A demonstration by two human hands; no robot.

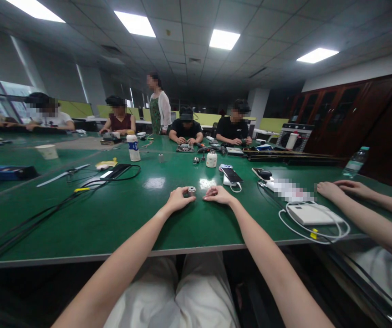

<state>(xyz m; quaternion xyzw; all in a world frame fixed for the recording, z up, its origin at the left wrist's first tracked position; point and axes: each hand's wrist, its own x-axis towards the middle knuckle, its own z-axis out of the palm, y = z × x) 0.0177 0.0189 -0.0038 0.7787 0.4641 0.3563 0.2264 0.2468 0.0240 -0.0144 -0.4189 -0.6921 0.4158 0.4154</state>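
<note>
Metallic cylinder (191, 190), partly hidden by left hand (180, 199), details unclear

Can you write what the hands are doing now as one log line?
left hand: on small metal part | right hand: beside it | green table: under both
</note>
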